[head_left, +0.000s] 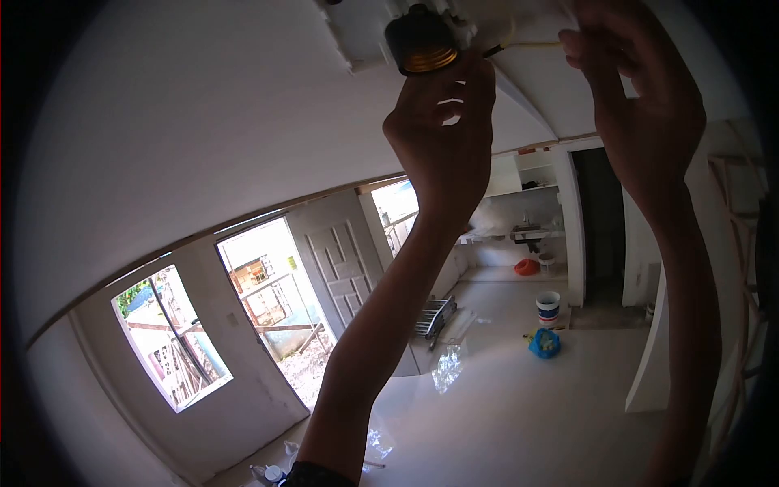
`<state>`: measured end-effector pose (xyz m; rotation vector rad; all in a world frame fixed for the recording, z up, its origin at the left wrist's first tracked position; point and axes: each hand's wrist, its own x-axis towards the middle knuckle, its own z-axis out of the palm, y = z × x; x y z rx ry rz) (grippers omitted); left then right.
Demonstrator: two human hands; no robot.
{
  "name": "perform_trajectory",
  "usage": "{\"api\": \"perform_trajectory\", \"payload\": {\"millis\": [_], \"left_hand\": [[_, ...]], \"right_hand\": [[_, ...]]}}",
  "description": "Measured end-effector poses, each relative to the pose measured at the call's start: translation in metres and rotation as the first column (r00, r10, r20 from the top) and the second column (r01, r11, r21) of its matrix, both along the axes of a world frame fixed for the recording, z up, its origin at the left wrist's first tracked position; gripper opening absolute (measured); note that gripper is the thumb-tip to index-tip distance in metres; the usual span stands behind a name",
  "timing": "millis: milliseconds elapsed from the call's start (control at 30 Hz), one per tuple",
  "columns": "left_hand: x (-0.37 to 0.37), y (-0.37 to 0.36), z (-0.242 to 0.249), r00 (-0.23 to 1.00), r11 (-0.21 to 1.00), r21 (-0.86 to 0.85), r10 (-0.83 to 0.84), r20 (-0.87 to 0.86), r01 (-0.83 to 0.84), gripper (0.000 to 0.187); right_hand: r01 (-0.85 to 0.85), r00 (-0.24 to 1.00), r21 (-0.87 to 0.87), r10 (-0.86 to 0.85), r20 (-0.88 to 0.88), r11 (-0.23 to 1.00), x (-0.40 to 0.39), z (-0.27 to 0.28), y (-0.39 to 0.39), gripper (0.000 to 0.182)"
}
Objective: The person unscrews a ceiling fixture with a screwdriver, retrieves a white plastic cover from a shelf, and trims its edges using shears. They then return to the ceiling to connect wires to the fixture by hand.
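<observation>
Overhead, a black lamp socket (pixel 418 42) with a brass-coloured threaded inside is set in a white base on the ceiling. My left hand (pixel 442 134) is raised just below and beside the socket, its fingers pinched at the black end of a thin yellow wire (pixel 531 44). To the right, my right hand (pixel 649 101) is also raised, with thumb and fingers closed on the other part of that wire, which runs nearly straight between the two hands. Shadow hides the exact fingertips of both hands.
Far below, a white bucket (pixel 548 308) and a blue bag (pixel 544 343) stand on the pale floor. A metal folding frame (pixel 436 319) lies near the panelled door (pixel 337 260). Wooden framing (pixel 734 235) rises at the right. An orange basin (pixel 527 267) sits farther back.
</observation>
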<state>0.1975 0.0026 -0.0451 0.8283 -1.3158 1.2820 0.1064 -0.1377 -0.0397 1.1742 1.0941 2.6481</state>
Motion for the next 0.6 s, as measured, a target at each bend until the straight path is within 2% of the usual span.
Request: {"api": "perform_trajectory", "payload": {"millis": [67,167,300,367,433,467,533,600], "left_hand": [[-0.002,0.001,0.000,1.000,1.000,0.007,0.010,-0.011,-0.010,0.015],[-0.001,0.000,0.001,0.999,1.000,-0.003,-0.003,0.050,0.003,0.015],[-0.017,0.015,-0.023,0.998,0.998,-0.019,0.057,0.013,-0.057,0.016],[-0.023,0.029,-0.035,0.985,0.988,-0.076,0.144,0.092,-0.138,0.024],[-0.025,0.044,-0.028,0.847,0.920,-0.274,0.372,0.380,-0.281,0.032],[-0.032,0.051,-0.022,0.795,0.882,-0.324,0.456,0.400,-0.343,0.028],[-0.046,0.060,-0.007,0.731,0.834,-0.369,0.542,0.415,-0.409,0.024],[-0.050,0.064,0.004,0.637,0.789,-0.333,0.614,0.467,-0.516,0.015]], "right_hand": [[0.114,0.992,-0.038,-0.112,0.060,0.993,-0.004,0.001,-0.001,0.017],[0.241,0.968,-0.214,-0.217,0.130,0.947,-0.011,0.005,0.005,0.017],[0.185,0.982,-0.246,-0.173,0.069,0.951,-0.023,0.006,0.014,0.019],[0.186,0.982,-0.227,-0.174,0.072,0.956,-0.021,0.009,0.012,0.020],[0.019,0.998,-0.297,-0.037,-0.056,0.955,-0.016,0.013,0.010,0.020],[-0.040,0.995,-0.314,0.010,-0.098,0.949,-0.016,0.014,0.009,0.020],[-0.049,0.986,-0.355,-0.013,-0.168,0.934,-0.020,0.015,0.010,0.019],[-0.021,0.977,-0.317,-0.048,-0.209,0.948,-0.024,0.014,0.010,0.017]]}}
